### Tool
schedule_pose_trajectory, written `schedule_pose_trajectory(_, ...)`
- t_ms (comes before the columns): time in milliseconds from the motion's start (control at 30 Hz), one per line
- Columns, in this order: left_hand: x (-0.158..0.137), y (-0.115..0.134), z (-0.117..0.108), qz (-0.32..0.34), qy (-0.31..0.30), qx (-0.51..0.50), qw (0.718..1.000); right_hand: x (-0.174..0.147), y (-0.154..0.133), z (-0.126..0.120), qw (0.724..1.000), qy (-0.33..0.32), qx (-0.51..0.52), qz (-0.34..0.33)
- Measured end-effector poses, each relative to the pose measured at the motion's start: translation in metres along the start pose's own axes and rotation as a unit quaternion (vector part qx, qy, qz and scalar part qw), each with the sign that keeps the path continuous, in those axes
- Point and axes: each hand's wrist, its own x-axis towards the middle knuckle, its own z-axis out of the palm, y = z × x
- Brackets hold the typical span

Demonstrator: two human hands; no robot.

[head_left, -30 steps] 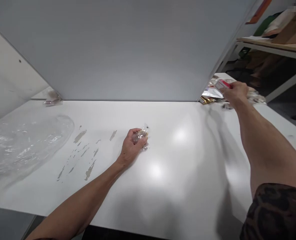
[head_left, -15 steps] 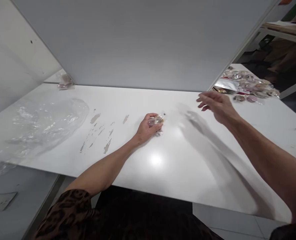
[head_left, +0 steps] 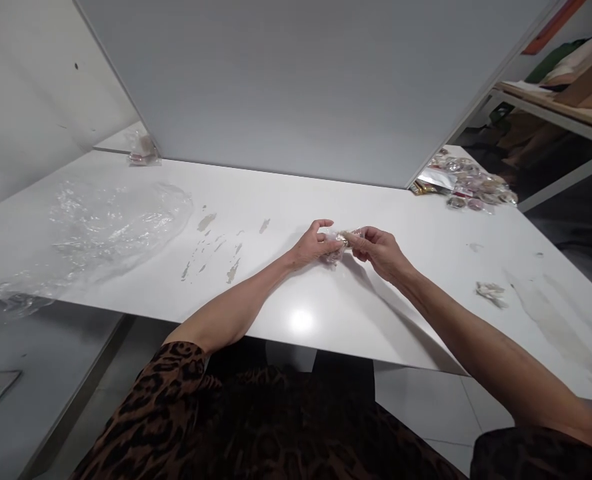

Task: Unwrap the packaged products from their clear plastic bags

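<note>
A small clear plastic packet (head_left: 337, 241) is held between my two hands, just over the middle of the white table (head_left: 256, 193). What lies inside the packet is too small to make out. My left hand (head_left: 315, 245) grips its left side, thumb below and fingers curled over. From the right, my right hand (head_left: 382, 251) pinches the packet's other edge between thumb and fingertips.
A large crumpled clear plastic bag (head_left: 116, 227) spreads over the table's left part. Small packets (head_left: 143, 150) sit at the back left corner, and a pile of packets (head_left: 476, 180) at the back right. A grey panel (head_left: 286, 87) stands behind. A pale crumpled scrap (head_left: 491, 292) lies right.
My right hand has come down and left from the back right to the packet and now pinches it. The left hand still holds the packet. The camera view has turned slightly right.
</note>
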Motion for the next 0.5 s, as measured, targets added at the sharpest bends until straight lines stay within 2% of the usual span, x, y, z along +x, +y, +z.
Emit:
schedule_pose_trajectory(67, 0.003, 0.000, 0.001, -0.008, -0.003, -0.022, 1.000, -0.002, 0.000, -0.002, 0.999, 0.038, 0.028, -0.008)
schedule_pose_trajectory(167, 0.007, -0.001, 0.002, -0.003, -0.003, -0.049, 0.999, -0.003, 0.002, -0.005, 0.997, 0.056, 0.051, -0.008)
schedule_pose_trajectory(367, 0.017, -0.002, -0.003, 0.066, 0.139, -0.077, 0.985, -0.007, -0.001, -0.005, 0.979, 0.151, 0.112, -0.083)
schedule_pose_trajectory(433, 0.017, -0.002, -0.003, 0.058, 0.138, -0.080, 0.986, -0.011, -0.003, 0.004, 0.981, 0.134, 0.106, -0.096)
schedule_pose_trajectory(500, 0.014, -0.001, 0.000, 0.031, 0.089, -0.088, 0.992, -0.016, -0.002, 0.018, 0.988, 0.104, 0.076, -0.089)
